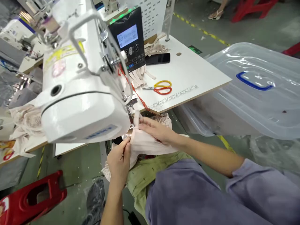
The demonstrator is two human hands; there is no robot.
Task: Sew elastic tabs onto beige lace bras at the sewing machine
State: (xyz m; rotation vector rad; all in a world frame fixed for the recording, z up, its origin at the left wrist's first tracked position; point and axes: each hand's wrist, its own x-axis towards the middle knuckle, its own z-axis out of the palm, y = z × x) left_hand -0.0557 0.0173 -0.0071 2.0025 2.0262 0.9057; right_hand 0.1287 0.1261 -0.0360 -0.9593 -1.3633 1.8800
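A pale pink piece of fabric with a strap (150,145) lies under the needle area of a white sewing machine (82,115) and hangs over my lap. With thumb and fingers pinched together, my left hand (119,157) grips its left edge just below the machine head. My right hand (158,129) rests on top of the fabric with fingers stretched toward the needle, beside the upright strap. Lace (165,120) shows behind my right hand. The machine head hides part of the sewing spot.
On the white table (199,72) lie yellow-and-red scissors (161,87), a ruler marking (173,97), a black phone (158,58) and cut strips (138,76). A control panel (128,40) stands behind. Clear plastic bins (257,103) stand right; a red stool (35,197) stands lower left.
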